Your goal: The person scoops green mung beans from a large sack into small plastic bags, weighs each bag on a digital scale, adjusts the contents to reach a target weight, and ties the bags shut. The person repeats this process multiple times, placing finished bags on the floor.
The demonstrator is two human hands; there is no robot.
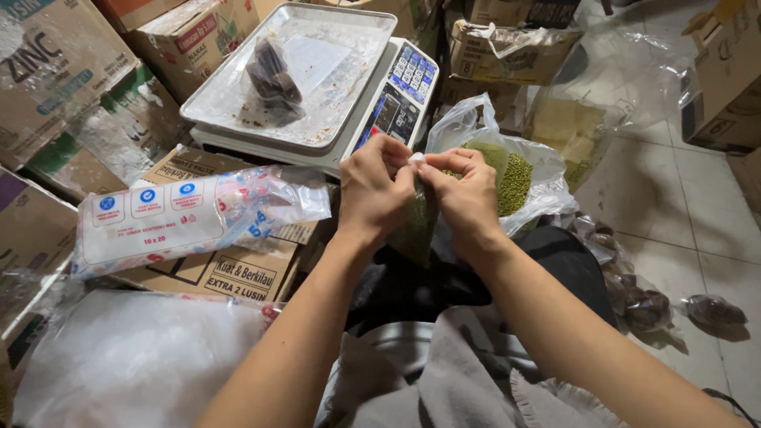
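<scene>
My left hand (374, 190) and my right hand (468, 196) meet at the twisted top of a small clear bag of green beans (414, 226), fingers pinched on its neck. The small bag hangs between both hands above my lap. Just behind my right hand lies a large open plastic sack of green beans (519, 178).
A digital scale (396, 99) with a metal tray (238, 95) holding a small dark-filled bag (273, 75) stands ahead. A pack of plastic bags (166, 218) rests on cardboard boxes (238, 269) at left. Small dark-filled bags (642, 305) lie on the tiled floor (697, 206) at right.
</scene>
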